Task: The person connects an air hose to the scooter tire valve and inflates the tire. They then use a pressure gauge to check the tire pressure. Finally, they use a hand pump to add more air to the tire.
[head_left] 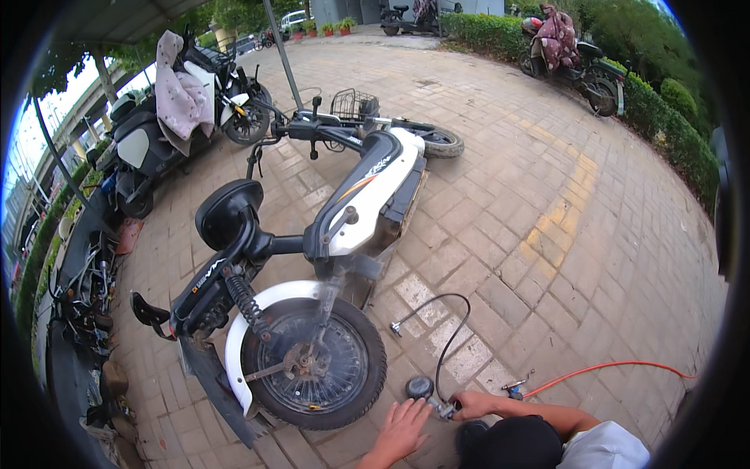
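The right hand [473, 404] grips the metal handle of a tyre inflator [419, 387] with a round black gauge, low over the brick paving [500, 258]; the left hand [405, 430] is open, fingers spread beside the gauge, though whether it touches is unclear. The step seems to be readying the inflator. The next move likely calls for bringing the free metal end of its black hose [467, 319] to the valve of the near rear wheel [312, 363]; I cannot make out that valve. That end lies apart from the wheel, and the spokes and metal bracket could crowd access. An orange hose [609, 367] ends near the right forearm, its connection unclear. Beyond, the black-and-white electric moped [367, 187] lies on its side, with a cloth-draped scooter [133, 152] parked left.
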